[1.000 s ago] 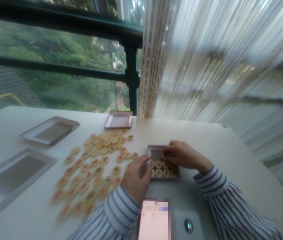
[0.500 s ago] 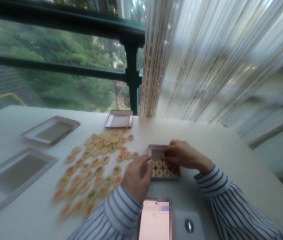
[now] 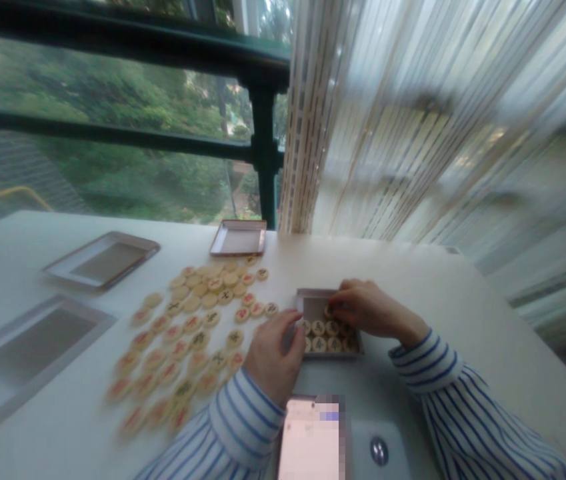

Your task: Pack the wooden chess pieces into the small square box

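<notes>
Across the lower frame stretches a white table [image 3: 463, 293]; right of centre sits a shallow tray [image 3: 315, 307]. At its left edge, the left hand [image 3: 275, 353] parts thumb and forefinger, nothing seen between; at its right, the right hand [image 3: 365, 310] pinches a round piece [image 3: 327, 311]. Other pieces [image 3: 191, 304] scatter left.

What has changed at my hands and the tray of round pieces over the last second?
Nothing visibly, beyond a slight shift of the whole view; no piece was visibly taken up or let go. The right hand stays with its fingers at a round piece in the tray, the left hand at the tray's left side. The loose pieces and phone stayed put.
</notes>
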Demonstrator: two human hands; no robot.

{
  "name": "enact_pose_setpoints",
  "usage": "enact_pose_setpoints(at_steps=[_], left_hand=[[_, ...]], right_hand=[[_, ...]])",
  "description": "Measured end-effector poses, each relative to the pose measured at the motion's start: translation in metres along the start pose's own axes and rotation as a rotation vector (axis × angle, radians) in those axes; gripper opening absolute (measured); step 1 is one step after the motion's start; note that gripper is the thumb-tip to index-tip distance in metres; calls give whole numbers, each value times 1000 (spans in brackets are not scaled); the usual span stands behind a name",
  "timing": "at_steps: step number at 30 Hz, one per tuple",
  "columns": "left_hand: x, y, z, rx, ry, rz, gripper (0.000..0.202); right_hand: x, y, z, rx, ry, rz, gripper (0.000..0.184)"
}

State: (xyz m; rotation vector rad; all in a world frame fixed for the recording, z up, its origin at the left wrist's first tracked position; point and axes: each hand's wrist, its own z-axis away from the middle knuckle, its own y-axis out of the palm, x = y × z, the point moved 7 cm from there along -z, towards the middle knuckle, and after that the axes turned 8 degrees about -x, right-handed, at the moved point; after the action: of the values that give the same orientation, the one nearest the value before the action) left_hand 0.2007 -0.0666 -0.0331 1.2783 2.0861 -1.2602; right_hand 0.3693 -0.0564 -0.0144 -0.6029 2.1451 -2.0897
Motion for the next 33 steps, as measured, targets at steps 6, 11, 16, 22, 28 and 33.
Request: enact_pose_setpoints(at_steps=[6, 11, 16, 22, 28, 33], left_hand=[[1, 1, 1, -4, -2, 12, 22], [0, 0, 1, 1, -12, 11, 22], [0, 2, 1, 13, -33, 5, 22], [0, 1, 1, -3, -16, 1, 22], [-1, 0, 0, -3, 0, 2, 22], [-1, 1, 0, 11, 0, 2, 22]], right_hand=[[1, -1, 0, 13, -1, 8, 22], [2, -1, 1, 31, 4, 22, 21], [3, -1, 1, 41, 4, 25, 21], [4, -2, 2, 22, -9, 27, 21], [5, -2, 1, 38, -5, 26, 21], [3, -1, 1, 34, -3, 38, 21]])
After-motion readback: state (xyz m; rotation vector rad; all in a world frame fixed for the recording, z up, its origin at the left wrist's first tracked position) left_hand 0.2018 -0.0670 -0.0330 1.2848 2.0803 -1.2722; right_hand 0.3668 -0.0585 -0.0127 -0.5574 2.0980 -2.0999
